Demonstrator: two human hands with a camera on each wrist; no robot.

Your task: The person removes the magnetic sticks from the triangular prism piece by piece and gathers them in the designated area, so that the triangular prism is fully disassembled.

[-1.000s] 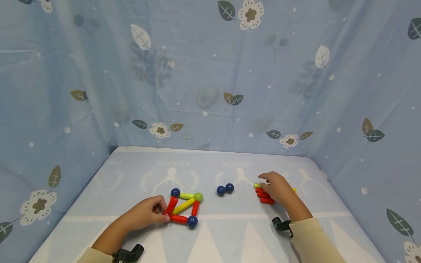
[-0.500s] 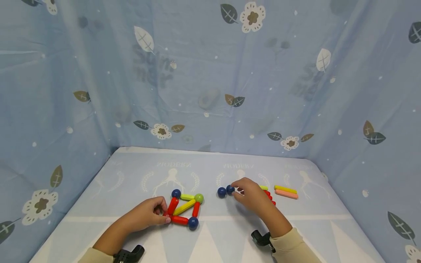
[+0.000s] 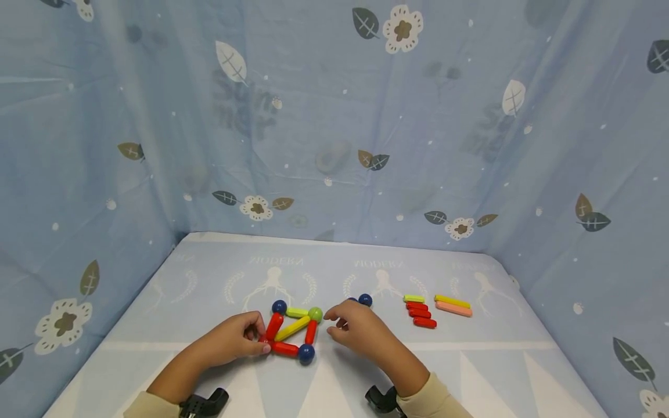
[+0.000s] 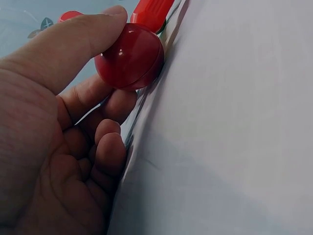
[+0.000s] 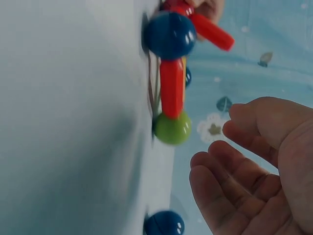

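My left hand (image 3: 235, 338) pinches a red ball (image 4: 133, 58) at the left corner of a flat frame of magnetic rods and balls. A blue ball (image 3: 279, 307), a green ball (image 3: 315, 314) and another blue ball (image 5: 170, 35) form the other corners. A yellow rod (image 3: 292, 328) crosses inside the frame. From the red ball one red rod (image 5: 212, 32) tilts up off the table, its upper end free in the right wrist view. My right hand (image 3: 360, 330), fingers loosely bent and holding nothing, hovers just right of the green ball.
Beyond the right hand sit a blue ball (image 3: 365, 299) and another, partly hidden. Several red rods (image 3: 420, 313) and a short yellow-green rod (image 3: 414, 298) lie farther right, beside a yellow rod (image 3: 452, 301) and an orange rod (image 3: 453, 309). Patterned curtains (image 3: 334, 116) surround the table.
My right hand has moved left from the loose rods, past the two blue balls, to beside the green ball. The left hand and the frame stay in place.
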